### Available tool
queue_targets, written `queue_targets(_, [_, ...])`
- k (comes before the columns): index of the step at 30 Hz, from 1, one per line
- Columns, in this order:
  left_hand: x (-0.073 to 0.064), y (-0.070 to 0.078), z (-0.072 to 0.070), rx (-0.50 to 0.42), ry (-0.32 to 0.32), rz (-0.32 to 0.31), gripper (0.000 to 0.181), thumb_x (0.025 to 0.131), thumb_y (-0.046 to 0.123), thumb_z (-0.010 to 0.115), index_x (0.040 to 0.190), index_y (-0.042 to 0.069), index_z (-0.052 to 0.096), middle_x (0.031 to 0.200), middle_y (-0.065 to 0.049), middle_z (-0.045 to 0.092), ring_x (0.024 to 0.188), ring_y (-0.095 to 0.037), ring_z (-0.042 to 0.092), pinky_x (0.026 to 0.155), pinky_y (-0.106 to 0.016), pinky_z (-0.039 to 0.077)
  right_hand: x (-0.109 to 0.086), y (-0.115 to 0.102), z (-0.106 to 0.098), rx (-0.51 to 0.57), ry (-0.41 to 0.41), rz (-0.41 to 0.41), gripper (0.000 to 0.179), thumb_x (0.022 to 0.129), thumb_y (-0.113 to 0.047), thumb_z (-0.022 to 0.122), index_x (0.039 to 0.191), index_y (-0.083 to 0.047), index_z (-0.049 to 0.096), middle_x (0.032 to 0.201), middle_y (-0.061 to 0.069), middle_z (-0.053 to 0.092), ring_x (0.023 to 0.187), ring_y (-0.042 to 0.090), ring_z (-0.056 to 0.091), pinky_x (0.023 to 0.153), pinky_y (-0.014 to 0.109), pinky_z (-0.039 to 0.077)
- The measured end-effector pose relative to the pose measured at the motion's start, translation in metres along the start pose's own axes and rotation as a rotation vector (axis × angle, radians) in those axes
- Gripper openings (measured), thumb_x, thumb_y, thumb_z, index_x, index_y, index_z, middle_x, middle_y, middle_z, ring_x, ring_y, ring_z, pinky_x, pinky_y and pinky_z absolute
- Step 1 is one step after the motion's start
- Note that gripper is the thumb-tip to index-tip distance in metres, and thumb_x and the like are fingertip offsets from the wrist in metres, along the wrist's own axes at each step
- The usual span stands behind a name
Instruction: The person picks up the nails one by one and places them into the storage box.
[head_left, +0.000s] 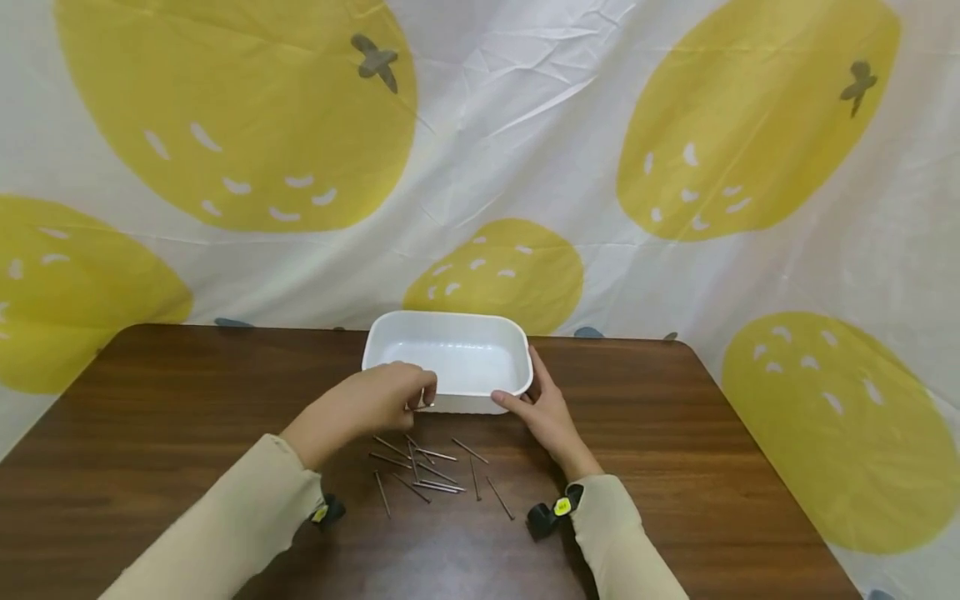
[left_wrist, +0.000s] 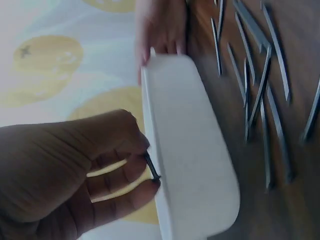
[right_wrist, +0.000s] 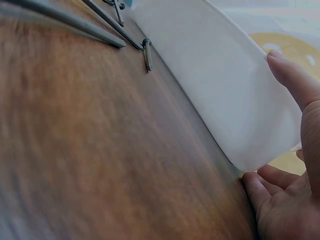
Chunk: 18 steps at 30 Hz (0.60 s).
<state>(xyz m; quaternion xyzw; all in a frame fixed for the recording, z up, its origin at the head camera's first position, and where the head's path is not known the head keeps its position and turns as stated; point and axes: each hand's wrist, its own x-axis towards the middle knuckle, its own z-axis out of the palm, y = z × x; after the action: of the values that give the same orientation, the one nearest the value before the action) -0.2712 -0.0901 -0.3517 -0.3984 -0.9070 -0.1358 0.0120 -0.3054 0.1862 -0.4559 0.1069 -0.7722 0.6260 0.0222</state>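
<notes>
A white rectangular plastic container (head_left: 468, 404) stands toward the back of the table, its inner floor partly visible and bare there. My left hand (head_left: 367, 400) is at its front left rim, pinching a nail (left_wrist: 151, 166) between thumb and fingertips. In the left wrist view the nail overlaps the container's rim. At the front right corner, my right hand (head_left: 551, 414) grips the container, thumb (right_wrist: 287, 75) over the rim and fingers low around the side. Several loose nails (head_left: 438, 487) lie scattered on the wood between the two forearms.
The brown wooden table (head_left: 675, 492) has rounded back corners. Behind it hangs a white cloth (head_left: 517, 125) printed with large yellow fruit. Both wrists wear small black devices, and the right one (head_left: 551, 515) sits close beside the nails.
</notes>
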Motion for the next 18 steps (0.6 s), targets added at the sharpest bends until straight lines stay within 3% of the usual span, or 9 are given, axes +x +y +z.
queue_targets(8, [0.026, -0.025, -0.024, -0.028, -0.081, -0.033, 0.024, 0.072, -0.007, 0.066, 0.091, 0.006, 0.064, 0.082, -0.007, 0.065, 0.072, -0.015, 0.056, 0.066, -0.027, 0.048, 0.0, 0.002, 0.001, -0.006, 0.001, 0.014, 0.099, 0.087, -0.019, 0.079, 0.163, -0.023, 0.015, 0.169, 0.005, 0.021, 0.152, 0.028, 0.034, 0.12, 0.045, 0.034])
queue_targets(18, [0.06, -0.051, -0.026, 0.05, -0.215, -0.122, 0.021, 0.079, -0.004, 0.069, 0.097, 0.006, 0.064, 0.088, -0.008, 0.065, 0.079, -0.019, 0.057, 0.072, -0.031, 0.049, 0.002, 0.004, 0.0, -0.014, 0.019, 0.008, 0.099, 0.087, -0.017, 0.079, 0.163, -0.023, 0.016, 0.169, 0.004, 0.021, 0.151, 0.026, 0.034, 0.119, 0.044, 0.036])
